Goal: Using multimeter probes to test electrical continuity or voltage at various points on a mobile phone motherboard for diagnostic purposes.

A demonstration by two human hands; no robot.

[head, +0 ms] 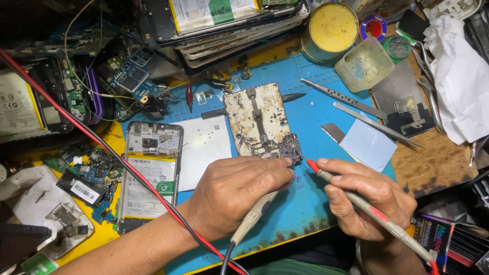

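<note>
Head view shows two bare hands working meter probes on a small circuit board (286,148), which sits at the lower end of a worn metal board holder (257,119) on the blue work mat (310,122) covering the table. Clamping in the holder appears to keep the board fixed while both hands are occupied. The left hand (232,191) lies palm-down on the mat, wrist low, fingers curled and pressed together around a grey probe (254,216); its tip is hidden under the fingers, which rest just beside the board's lower edge. Resting the hand on the mat likely steadies the contact. The right hand (369,201) holds a red-tipped probe (326,175) pen-fashion, pinched between thumb and forefinger, the tip angled up and left toward the board's right edge, near it; whether it touches cannot be told. A red lead (91,135) runs diagonally across the left forearm. An opened phone (150,173) with exposed battery lies left of the hands, a white sheet (204,147) beside it. Two tweezers (356,109) lie right of the holder, within reach, and a tin of yellow paste (328,28) stands at the mat's far edge.
</note>
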